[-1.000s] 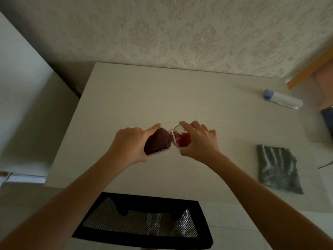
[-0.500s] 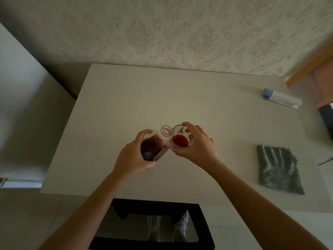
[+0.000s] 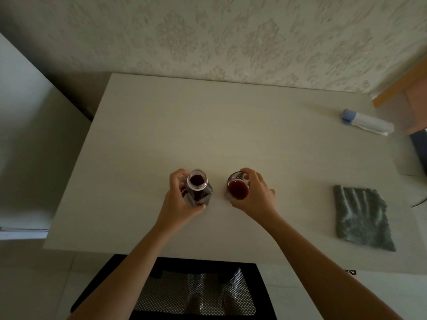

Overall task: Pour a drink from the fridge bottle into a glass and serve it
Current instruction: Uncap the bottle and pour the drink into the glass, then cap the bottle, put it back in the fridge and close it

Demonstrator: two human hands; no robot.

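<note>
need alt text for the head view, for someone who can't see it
Seen from above, a left hand holds an upright open bottle of dark drink and a right hand holds a glass of red drink, apart, on a pale table.

I'm seeing the uncapped bottle (image 3: 198,190) standing upright, dark red inside; the glass (image 3: 238,188) is sitting beside it, apart, holding red drink.

A: Free room on the table (image 3: 208,125)?
B: 12 o'clock of both hands wide open to the wall. Gap between bottle (image 3: 198,189) and glass (image 3: 238,189) is passable.
A: Obstacles?
B: Grey cloth (image 3: 360,218) at 3 o'clock, capped tube (image 3: 366,122), probably lying flat, at 2. Black mesh chair (image 3: 196,294) at 6.
</note>
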